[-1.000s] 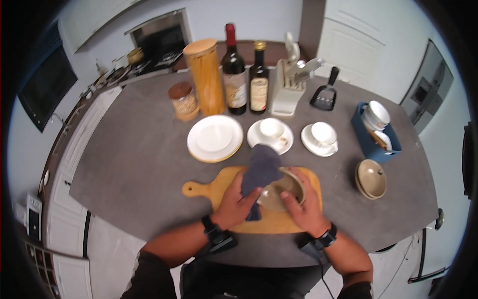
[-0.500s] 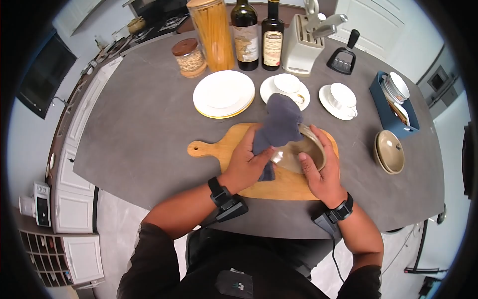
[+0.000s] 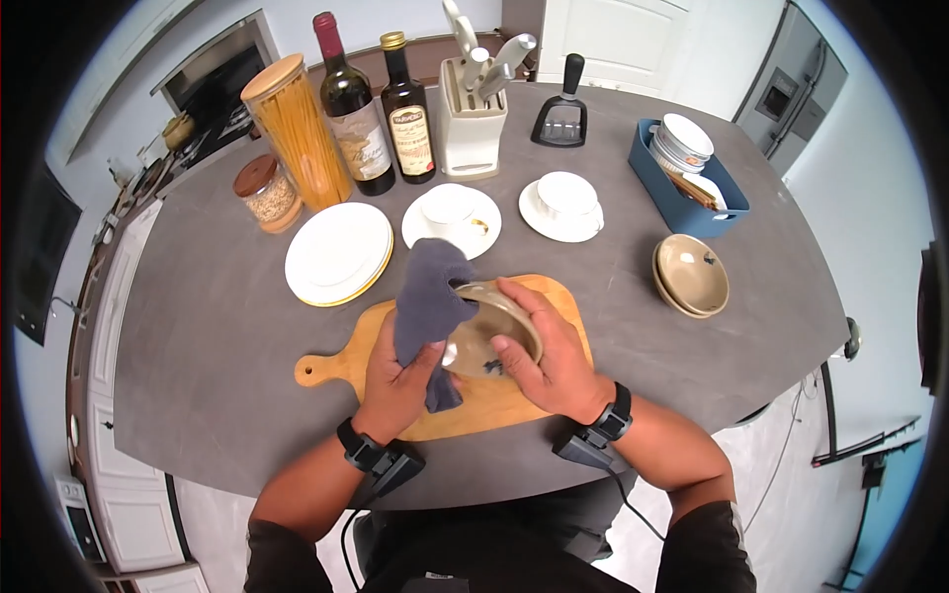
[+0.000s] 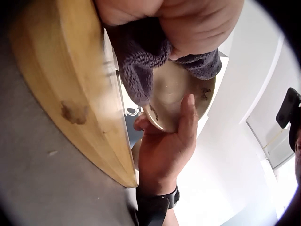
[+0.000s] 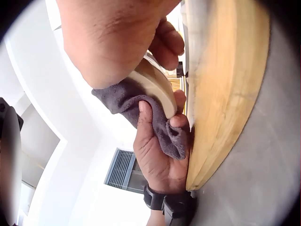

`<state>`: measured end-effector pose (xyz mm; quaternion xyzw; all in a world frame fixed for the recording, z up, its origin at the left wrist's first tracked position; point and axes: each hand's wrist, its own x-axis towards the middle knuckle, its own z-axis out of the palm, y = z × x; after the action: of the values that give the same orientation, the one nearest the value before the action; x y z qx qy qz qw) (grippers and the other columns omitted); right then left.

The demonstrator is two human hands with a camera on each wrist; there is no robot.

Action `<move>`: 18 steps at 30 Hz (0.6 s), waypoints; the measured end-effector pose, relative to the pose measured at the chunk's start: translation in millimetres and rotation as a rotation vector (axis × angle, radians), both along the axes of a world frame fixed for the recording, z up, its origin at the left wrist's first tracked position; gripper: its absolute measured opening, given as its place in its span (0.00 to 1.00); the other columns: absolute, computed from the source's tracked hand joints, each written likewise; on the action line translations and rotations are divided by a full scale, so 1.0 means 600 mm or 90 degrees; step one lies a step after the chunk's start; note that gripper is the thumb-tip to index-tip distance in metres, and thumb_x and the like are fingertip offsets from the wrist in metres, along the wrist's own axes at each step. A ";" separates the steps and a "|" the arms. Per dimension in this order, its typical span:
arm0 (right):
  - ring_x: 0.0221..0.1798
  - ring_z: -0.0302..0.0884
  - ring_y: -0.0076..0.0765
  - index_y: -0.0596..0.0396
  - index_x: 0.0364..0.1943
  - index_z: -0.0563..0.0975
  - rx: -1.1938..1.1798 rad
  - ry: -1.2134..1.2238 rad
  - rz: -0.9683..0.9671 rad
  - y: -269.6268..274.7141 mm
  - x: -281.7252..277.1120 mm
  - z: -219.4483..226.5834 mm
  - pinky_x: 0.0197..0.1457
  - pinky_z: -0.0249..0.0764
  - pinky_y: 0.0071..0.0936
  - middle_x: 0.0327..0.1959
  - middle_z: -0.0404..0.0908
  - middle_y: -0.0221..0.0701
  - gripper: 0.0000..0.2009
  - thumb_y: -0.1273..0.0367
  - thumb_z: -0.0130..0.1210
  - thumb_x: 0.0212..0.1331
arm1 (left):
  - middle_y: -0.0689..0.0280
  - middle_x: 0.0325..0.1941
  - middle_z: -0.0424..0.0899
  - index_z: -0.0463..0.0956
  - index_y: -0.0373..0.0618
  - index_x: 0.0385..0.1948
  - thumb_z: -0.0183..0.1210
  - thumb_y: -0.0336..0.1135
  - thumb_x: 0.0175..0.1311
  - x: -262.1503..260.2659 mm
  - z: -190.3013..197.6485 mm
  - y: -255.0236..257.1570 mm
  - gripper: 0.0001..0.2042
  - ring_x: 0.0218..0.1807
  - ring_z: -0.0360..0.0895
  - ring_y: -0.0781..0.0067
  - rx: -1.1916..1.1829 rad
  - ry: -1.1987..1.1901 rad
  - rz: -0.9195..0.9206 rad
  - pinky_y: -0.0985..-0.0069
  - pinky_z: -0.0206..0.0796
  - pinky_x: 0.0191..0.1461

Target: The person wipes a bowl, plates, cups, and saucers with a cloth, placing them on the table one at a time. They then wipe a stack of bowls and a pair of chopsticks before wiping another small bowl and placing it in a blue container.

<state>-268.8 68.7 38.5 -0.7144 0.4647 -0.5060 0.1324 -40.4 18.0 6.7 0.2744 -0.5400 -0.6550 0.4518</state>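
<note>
A beige bowl (image 3: 489,341), tilted with its inside toward the person, is held above the wooden cutting board (image 3: 554,296). The right hand (image 3: 559,366) grips its right side, thumb inside and fingers behind the rim. A dark grey cloth (image 3: 430,296) is held in the left hand (image 3: 397,381), draped over the bowl's left rim. In the left wrist view the cloth (image 4: 141,61) lies against the bowl (image 4: 171,89), with the right hand (image 4: 167,150) opposite. The right wrist view shows the left thumb pressing the cloth (image 5: 160,120) at the bowl's edge (image 5: 157,87).
Behind the board stand white plates (image 3: 339,252), two cups on saucers (image 3: 561,208), a pasta jar (image 3: 297,133), two bottles (image 3: 408,128) and a knife block (image 3: 472,128). At the right are stacked beige bowls (image 3: 692,275) and a blue bin (image 3: 692,203) with dishes.
The head view has shifted, so the table items stand elsewhere in the frame. Both hands still hold the bowl and cloth over the board, with little change in grip.
</note>
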 end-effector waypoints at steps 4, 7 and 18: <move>0.56 0.85 0.58 0.62 0.71 0.70 0.027 0.036 0.023 0.000 -0.005 0.002 0.59 0.81 0.41 0.59 0.81 0.51 0.25 0.74 0.59 0.72 | 0.61 0.58 0.82 0.64 0.43 0.68 0.55 0.29 0.82 0.004 -0.010 0.003 0.18 0.42 0.86 0.73 -0.108 -0.070 0.056 0.72 0.85 0.42; 0.57 0.85 0.57 0.62 0.70 0.71 0.016 0.037 -0.001 -0.002 -0.009 -0.008 0.59 0.81 0.40 0.59 0.82 0.52 0.24 0.75 0.58 0.72 | 0.62 0.55 0.82 0.64 0.42 0.68 0.55 0.30 0.82 -0.003 -0.005 0.003 0.18 0.40 0.85 0.75 -0.058 -0.068 0.027 0.73 0.84 0.42; 0.44 0.87 0.34 0.61 0.63 0.75 -0.008 -0.112 -0.149 -0.004 0.001 0.002 0.48 0.81 0.33 0.46 0.88 0.43 0.15 0.69 0.54 0.80 | 0.63 0.48 0.85 0.69 0.42 0.61 0.57 0.33 0.82 0.011 0.027 0.000 0.13 0.35 0.86 0.75 0.030 -0.073 -0.057 0.74 0.81 0.36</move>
<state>-268.3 66.3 39.6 -0.6092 0.5281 -0.5816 0.1083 -33.7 18.3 23.1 0.2976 -0.5612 -0.6703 0.3836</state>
